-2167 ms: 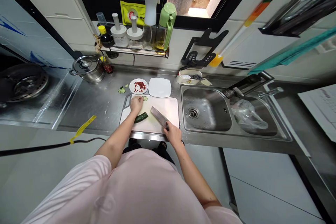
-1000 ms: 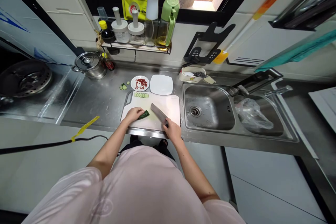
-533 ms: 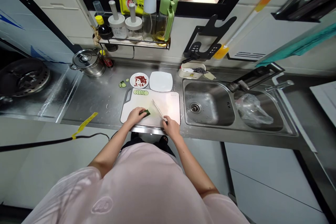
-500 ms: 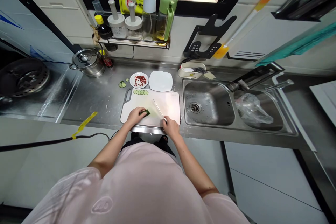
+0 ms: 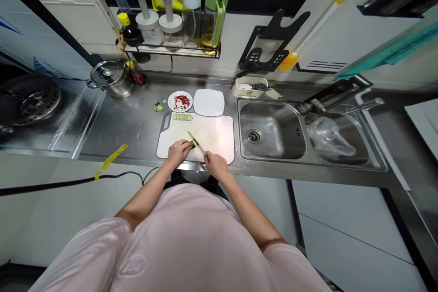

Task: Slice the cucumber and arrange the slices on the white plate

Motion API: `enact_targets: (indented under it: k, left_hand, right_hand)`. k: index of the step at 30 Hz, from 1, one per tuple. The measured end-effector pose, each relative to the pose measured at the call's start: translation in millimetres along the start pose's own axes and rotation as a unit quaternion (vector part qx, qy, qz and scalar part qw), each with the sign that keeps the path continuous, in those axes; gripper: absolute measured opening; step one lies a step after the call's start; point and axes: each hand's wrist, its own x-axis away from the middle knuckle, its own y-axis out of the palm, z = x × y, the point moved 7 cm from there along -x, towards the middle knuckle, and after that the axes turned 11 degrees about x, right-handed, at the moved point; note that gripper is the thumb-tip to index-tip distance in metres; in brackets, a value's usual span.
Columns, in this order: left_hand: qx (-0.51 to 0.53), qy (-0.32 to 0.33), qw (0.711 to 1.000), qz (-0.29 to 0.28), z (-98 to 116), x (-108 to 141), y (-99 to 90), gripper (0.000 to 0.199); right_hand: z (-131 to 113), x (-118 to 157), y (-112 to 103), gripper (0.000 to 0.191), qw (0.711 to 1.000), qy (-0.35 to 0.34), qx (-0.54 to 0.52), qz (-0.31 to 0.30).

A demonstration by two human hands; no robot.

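Note:
My left hand (image 5: 179, 151) presses a short dark-green cucumber piece (image 5: 193, 145) down on the white cutting board (image 5: 219, 137); most of the piece is hidden by my fingers. In my right hand (image 5: 215, 164) is a kitchen knife (image 5: 197, 141), gripped by its handle, its blade slanting up and left against the right end of the cucumber. A row of round cucumber slices (image 5: 182, 117) lies at the board's far left. Behind the board stand a plate with chopped red bits (image 5: 180, 101) and a white square plate (image 5: 208, 102).
Cucumber scraps (image 5: 158, 106) lie on the steel counter left of the plates. To the right is a double sink (image 5: 273, 130) with a plastic bag (image 5: 329, 137) in its far basin. A lidded pot (image 5: 111, 80) stands back left, below a condiment shelf (image 5: 171, 50).
The knife has moved left from bare board to the cucumber piece, my right hand shifting with it. My left hand still holds the cucumber. The view has tilted slightly.

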Motion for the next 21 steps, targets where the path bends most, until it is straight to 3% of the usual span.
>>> enact_targets:
  k: [13, 21]
  left_hand:
    - [-0.046, -0.048, 0.997, -0.042, 2.1, -0.5, 5.0, 0.03]
    - [-0.058, -0.034, 0.997, -0.031, 2.6, -0.8, 4.9, 0.03]
  right_hand:
    - [-6.7, 0.8, 1.8, 0.03, 1.0, 0.012, -0.015, -0.016]
    - [-10.1, -2.7, 5.2, 0.028, 1.0, 0.002, -0.019, -0.007]
